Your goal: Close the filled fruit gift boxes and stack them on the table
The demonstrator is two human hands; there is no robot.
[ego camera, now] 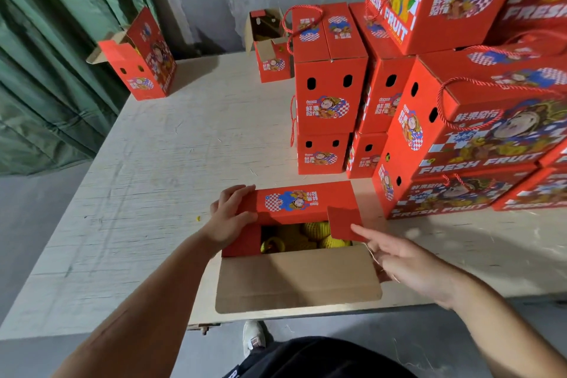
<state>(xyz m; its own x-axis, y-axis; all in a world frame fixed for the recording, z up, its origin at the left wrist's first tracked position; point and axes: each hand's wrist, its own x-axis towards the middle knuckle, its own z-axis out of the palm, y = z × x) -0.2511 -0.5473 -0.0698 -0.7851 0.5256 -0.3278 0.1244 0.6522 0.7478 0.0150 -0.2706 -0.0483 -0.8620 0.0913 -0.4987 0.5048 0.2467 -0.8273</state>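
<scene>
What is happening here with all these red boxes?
A person is closing a red gift box that stands open at the near edge of the table. Yellow fruit shows inside. The left hand holds the far printed flap, and the right hand touches the small side flap with straight fingers. The brown near flap is still folded out. Closed boxes are stacked at the right; two open boxes stand farther back.

Bare forearms, no sleeves; black garment [325, 357] w/ white lettering at edge; white sneaker [254, 336], grey trim.
</scene>
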